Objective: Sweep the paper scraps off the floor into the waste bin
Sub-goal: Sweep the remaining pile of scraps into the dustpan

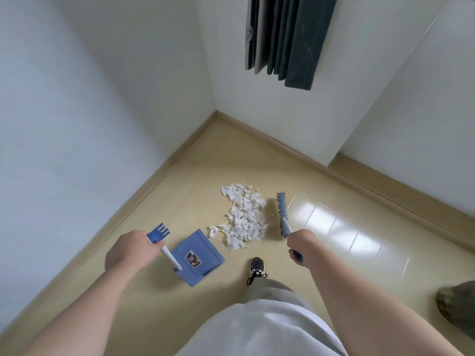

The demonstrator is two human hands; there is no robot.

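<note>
Pile of white paper scraps (244, 217): lies on the pale yellow floor (334, 227) near the room corner, with a few loose pieces at its near-left edge. Blue dustpan (198, 258): stands on the floor just left of and nearer than the pile, its mouth turned toward the scraps. It carries a small rectangular sticker (192, 260) whose print is too small to read. Left hand (126, 251): fingers curled round the top of the dustpan's white-and-blue handle (171, 256), beside its blue comb teeth (158, 232). Right hand (302, 244): fingers wrapped round the broom handle. Blue broom head (282, 214): sits just right of the pile, bristles facing the scraps. Surroundings: a dark sneaker (257, 269) and grey trouser leg (264, 289) near the pile; white walls with a wooden skirting board (282, 147); a dark curtain (285, 39) hanging above; a dark, unidentifiable object (457, 304) at the right edge.
</note>
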